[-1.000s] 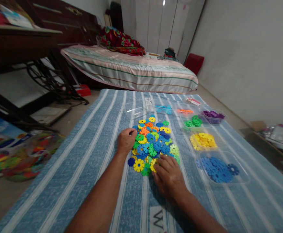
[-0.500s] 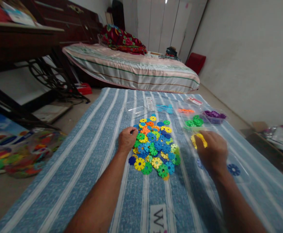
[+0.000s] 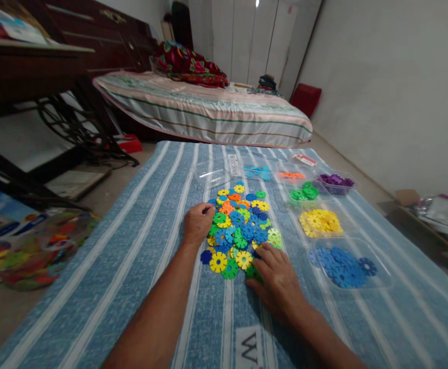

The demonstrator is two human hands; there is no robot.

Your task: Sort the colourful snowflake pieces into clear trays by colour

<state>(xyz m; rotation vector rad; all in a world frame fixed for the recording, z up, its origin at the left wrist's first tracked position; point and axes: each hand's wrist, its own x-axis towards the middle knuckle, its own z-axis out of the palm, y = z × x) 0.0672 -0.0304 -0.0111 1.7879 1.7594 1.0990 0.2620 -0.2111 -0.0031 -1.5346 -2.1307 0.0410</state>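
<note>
A pile of mixed coloured flower-shaped plastic discs lies on a blue striped cloth. My left hand rests at the pile's left edge with its fingers curled on the discs. My right hand lies on the pile's near right corner, fingers spread flat over a green disc. To the right stand clear trays: one with blue discs, one with yellow discs, one with green discs, one with purple discs and one with orange discs.
A clear empty tray and some light blue pieces sit beyond the pile. A striped mattress lies behind the cloth. A bag of coloured pieces rests on the floor at left, beside a dark table frame.
My right hand went from the pile to the yellow tray with a yellow disc, then came back to the pile's near right corner. My left hand stayed at the left edge.
</note>
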